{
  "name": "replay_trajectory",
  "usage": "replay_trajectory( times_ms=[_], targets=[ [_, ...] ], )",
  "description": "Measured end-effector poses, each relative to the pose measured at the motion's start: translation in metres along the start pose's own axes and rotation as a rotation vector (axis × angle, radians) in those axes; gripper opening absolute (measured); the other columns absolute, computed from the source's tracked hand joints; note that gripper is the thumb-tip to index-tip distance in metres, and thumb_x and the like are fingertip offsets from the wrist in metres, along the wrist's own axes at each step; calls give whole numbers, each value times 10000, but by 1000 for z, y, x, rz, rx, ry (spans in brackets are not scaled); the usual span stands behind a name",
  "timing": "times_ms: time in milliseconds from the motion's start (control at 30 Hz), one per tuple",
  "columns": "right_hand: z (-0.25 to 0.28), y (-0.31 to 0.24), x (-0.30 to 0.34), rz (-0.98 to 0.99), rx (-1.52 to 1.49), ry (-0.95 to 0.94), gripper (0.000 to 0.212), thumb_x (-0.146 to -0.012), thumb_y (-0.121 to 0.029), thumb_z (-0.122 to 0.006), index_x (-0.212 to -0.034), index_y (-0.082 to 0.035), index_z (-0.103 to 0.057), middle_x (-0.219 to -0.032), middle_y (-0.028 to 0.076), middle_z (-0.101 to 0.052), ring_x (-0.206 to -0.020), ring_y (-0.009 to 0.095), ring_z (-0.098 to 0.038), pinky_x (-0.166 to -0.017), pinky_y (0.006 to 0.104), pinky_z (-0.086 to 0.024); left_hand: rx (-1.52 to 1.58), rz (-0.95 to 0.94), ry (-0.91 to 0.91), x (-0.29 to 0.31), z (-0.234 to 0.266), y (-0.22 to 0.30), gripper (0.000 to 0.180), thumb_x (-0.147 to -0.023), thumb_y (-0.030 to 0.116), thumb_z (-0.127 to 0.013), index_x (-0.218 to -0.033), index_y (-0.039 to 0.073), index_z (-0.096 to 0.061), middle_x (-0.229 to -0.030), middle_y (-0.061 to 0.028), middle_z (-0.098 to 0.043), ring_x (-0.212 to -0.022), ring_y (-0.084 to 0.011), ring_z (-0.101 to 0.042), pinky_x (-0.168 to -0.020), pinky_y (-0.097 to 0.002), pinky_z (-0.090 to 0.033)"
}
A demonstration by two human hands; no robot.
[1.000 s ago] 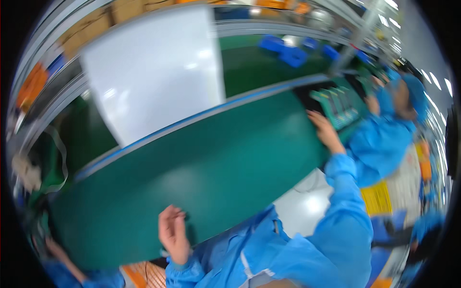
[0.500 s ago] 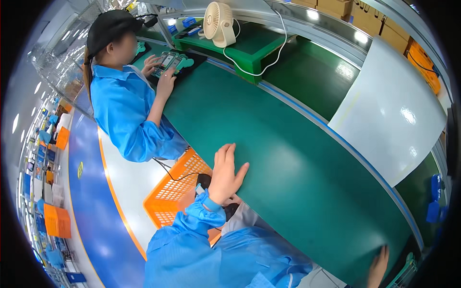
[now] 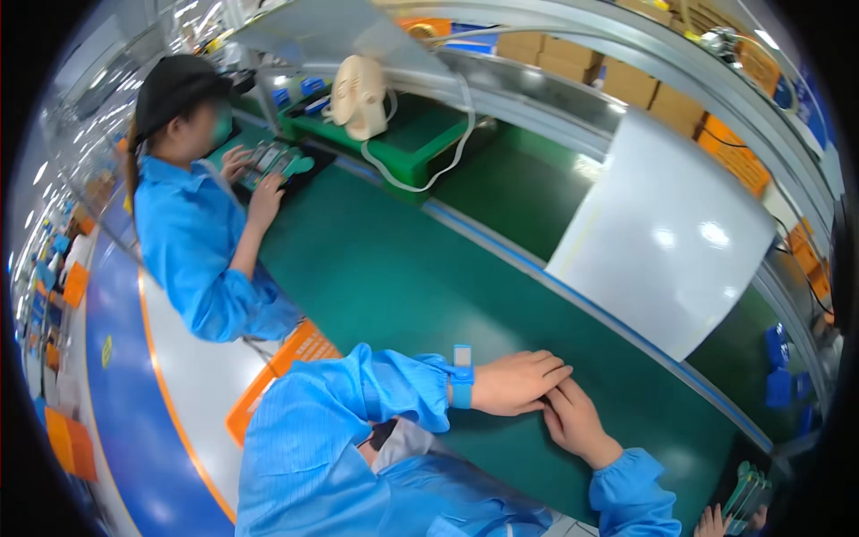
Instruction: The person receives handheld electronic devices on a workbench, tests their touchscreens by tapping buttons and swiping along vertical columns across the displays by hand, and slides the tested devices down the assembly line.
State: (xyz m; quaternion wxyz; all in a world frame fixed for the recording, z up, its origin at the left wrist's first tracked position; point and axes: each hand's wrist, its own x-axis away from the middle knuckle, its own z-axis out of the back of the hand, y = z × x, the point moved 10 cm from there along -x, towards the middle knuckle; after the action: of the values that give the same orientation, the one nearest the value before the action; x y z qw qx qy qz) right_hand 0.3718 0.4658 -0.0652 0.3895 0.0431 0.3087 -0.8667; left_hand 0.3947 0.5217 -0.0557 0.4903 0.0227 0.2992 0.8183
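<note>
My left hand point(image 3: 517, 383), with a blue wristband point(image 3: 461, 385) at the cuff, reaches across to the right over the green belt surface point(image 3: 376, 268). Its fingers are extended and touch the fingers of my right hand point(image 3: 580, 422). That hand comes up from the lower right, thumb apart from its loosely bent fingers. Nothing shows in either hand, though their overlap hides some fingertips. At the lower right edge, another person's hands point(image 3: 711, 521) are beside a green slotted piece point(image 3: 747, 490) on a dark mat.
A co-worker in blue point(image 3: 192, 242) handles a green fixture point(image 3: 273, 161) at the far left. A cream fan point(image 3: 358, 98) stands on a green raised shelf point(image 3: 412, 166). A pale sheet point(image 3: 667, 242) hangs beyond the belt. An orange basket point(image 3: 291, 353) stands left of me.
My left hand has moved right from the belt's near edge and now meets my right hand. The view has shifted, bringing more of the lower-right green piece into sight.
</note>
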Motion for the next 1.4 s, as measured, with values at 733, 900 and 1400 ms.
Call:
replay_trajectory(
  times_ms=[733,900,1400],
  targets=[
    [45,76,20,-335,-487,396,115,-726,37,-667,-826,-13,-693,-852,98,-694,-786,202,-678,-695,287,-529,384,-11,154,-53,-27,-21,416,-788,30,-594,-1191,-5,-496,-1052,-164,-532,-962,-345,-499,-864,-415,-432],
    [44,72,19,-308,-523,386,95,-712,45,-658,-794,-1,-672,-841,97,-686,-775,188,-664,-693,275,-517,370,-9,144,-51,-27,-20,414,-793,29,-592,-1194,-2,-498,-1069,-162,-534,-970,-341,-503,-869,-411,-435],
    [40,76,23,-388,-666,385,127,-716,78,-684,-742,-15,-602,-832,105,-660,-780,185,-636,-702,285,-499,-455,742,413,129,91,-64,403,-793,188,-682,-1139,8,-580,-1196,-213,-550,-1098,-383,-539,-946,-441,-459]
  ],
)
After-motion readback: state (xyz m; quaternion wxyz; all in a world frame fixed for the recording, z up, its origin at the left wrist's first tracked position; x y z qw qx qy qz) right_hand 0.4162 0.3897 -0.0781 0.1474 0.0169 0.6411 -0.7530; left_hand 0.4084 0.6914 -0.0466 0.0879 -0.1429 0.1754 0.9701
